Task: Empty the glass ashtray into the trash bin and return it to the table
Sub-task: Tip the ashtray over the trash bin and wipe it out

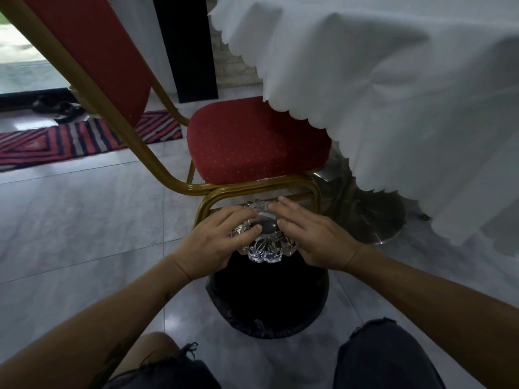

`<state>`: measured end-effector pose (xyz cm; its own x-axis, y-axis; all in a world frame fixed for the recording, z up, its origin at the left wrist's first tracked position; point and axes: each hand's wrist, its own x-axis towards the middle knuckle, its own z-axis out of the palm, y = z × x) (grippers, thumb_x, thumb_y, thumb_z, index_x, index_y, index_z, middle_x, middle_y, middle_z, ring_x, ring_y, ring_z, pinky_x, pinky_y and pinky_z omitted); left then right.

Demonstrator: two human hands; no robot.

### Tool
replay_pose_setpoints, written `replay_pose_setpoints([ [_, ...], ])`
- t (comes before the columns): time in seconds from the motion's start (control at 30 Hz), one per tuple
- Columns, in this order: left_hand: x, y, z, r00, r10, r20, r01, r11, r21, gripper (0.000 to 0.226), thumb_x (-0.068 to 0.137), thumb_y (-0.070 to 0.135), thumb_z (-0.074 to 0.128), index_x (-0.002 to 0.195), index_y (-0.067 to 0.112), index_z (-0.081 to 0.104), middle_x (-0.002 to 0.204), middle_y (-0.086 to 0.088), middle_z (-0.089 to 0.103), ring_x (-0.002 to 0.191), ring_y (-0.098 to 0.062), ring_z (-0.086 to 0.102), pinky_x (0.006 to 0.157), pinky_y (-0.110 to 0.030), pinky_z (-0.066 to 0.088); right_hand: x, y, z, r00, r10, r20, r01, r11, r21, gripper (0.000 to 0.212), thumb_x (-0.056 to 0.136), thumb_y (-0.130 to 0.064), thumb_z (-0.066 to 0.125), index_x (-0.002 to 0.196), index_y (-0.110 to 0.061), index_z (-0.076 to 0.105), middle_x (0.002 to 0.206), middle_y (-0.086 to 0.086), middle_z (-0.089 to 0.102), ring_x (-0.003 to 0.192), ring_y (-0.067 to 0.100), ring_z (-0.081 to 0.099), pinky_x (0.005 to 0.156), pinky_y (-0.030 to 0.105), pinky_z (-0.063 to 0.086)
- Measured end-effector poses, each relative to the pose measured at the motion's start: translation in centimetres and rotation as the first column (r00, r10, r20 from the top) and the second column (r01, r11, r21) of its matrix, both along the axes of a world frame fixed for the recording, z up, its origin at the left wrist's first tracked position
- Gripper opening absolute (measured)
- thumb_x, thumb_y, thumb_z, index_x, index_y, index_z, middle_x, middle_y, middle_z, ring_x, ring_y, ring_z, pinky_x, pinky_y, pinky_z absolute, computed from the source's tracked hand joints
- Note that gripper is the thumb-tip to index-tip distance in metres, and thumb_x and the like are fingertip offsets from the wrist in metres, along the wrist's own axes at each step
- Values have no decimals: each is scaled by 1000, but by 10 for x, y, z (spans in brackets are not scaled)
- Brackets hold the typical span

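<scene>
The clear cut-glass ashtray (264,242) is held over the far rim of the black-lined trash bin (266,301), which stands on the floor between my knees and the chair. My left hand (216,240) grips the ashtray's left side, fingers curled over its top. On the ashtray's right side lies my right hand (314,234), its fingers stretched flat across the glass. The ashtray looks turned bottom up, with a dark round centre showing. The table (407,94) is at the upper right under a white scalloped cloth.
A red padded chair (252,141) with a gold metal frame stands right behind the bin. The table's steel pedestal base (373,217) is to the right. A striped rug (84,138) and dark sandals (56,108) lie far left on the grey tile floor.
</scene>
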<state>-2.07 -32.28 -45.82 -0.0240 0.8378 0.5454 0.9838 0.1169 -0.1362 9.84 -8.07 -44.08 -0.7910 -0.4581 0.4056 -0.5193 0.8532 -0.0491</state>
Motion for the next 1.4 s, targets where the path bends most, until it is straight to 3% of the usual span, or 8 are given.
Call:
replay_pose_setpoints([
  [0.1, -1, 1, 4, 1000, -4, 25, 4, 1000, 19, 58, 80, -4, 72, 131, 10, 48, 126, -30, 64, 115, -44, 61, 98, -50, 53, -2, 2, 6, 1000, 22, -21, -21, 1000, 13, 36, 88, -5, 68, 119, -5, 49, 150, 24, 47, 145, 39, 36, 89, 51, 60],
  [0.4, 0, -1, 13, 999, 0, -50, 2, 999, 54, 46, 87, -1, 65, 127, 12, 49, 124, -29, 66, 114, -40, 58, 98, -47, 52, -3, -1, 12, 996, 34, -78, -32, 999, 31, 22, 98, -18, 41, 117, -9, 46, 151, 25, 45, 147, 40, 33, 84, 54, 60],
  [0.67, 5, -3, 10, 999, 39, -15, -38, 998, 49, 55, 80, 3, 73, 130, 13, 50, 127, -25, 65, 116, -39, 59, 104, -45, 47, -2, -3, 8, 1000, 11, -29, -12, 1000, -29, 29, 90, -13, 53, 117, -4, 53, 152, 20, 41, 147, 37, 33, 85, 53, 61],
  [0.8, 11, -2, 12, 999, 39, 1, -39, 997, 63, 43, 86, 2, 58, 128, 13, 51, 126, -24, 65, 114, -37, 58, 100, -46, 49, 0, -3, 9, 1000, 6, -15, -6, 999, -33, 33, 87, -12, 49, 119, -8, 47, 149, 23, 45, 145, 39, 36, 84, 52, 61],
  [1.03, 17, -2, 14, 997, 78, 10, -79, 994, 77, 35, 98, 10, 32, 127, 13, 51, 127, -26, 61, 116, -39, 58, 100, -47, 49, 7, -5, 9, 1000, -5, 26, 7, 997, -78, 63, 69, 6, 73, 123, -8, 43, 144, 28, 51, 137, 43, 47, 86, 51, 61],
  [1.17, 19, -3, 12, 996, 83, 30, -84, 996, 37, 38, 92, 5, 42, 128, 13, 51, 128, -27, 63, 117, -38, 58, 96, -47, 52, 10, -6, 10, 998, -13, 54, 18, 994, -105, 69, 66, 5, 77, 124, -11, 42, 144, 27, 51, 131, 44, 54, 85, 51, 61],
  [1.3, 21, -3, 14, 995, 81, 63, -83, 996, 30, 40, 88, 6, 49, 127, 12, 51, 129, -27, 63, 115, -38, 60, 93, -47, 56, 10, -4, 8, 991, -52, 123, 75, 978, -195, 82, 70, -1, 73, 141, -18, 36, 151, 15, 46, 134, 33, 51, 93, 49, 58],
  [1.4, 22, -3, 15, 996, 66, 66, -68, 997, 24, 38, 88, 5, 48, 126, 11, 52, 127, -26, 64, 113, -39, 63, 93, -45, 56, 9, -4, 7, 992, -62, 111, 78, 987, -144, 72, 73, -13, 67, 139, -15, 41, 150, 15, 47, 135, 33, 50, 95, 47, 58],
])
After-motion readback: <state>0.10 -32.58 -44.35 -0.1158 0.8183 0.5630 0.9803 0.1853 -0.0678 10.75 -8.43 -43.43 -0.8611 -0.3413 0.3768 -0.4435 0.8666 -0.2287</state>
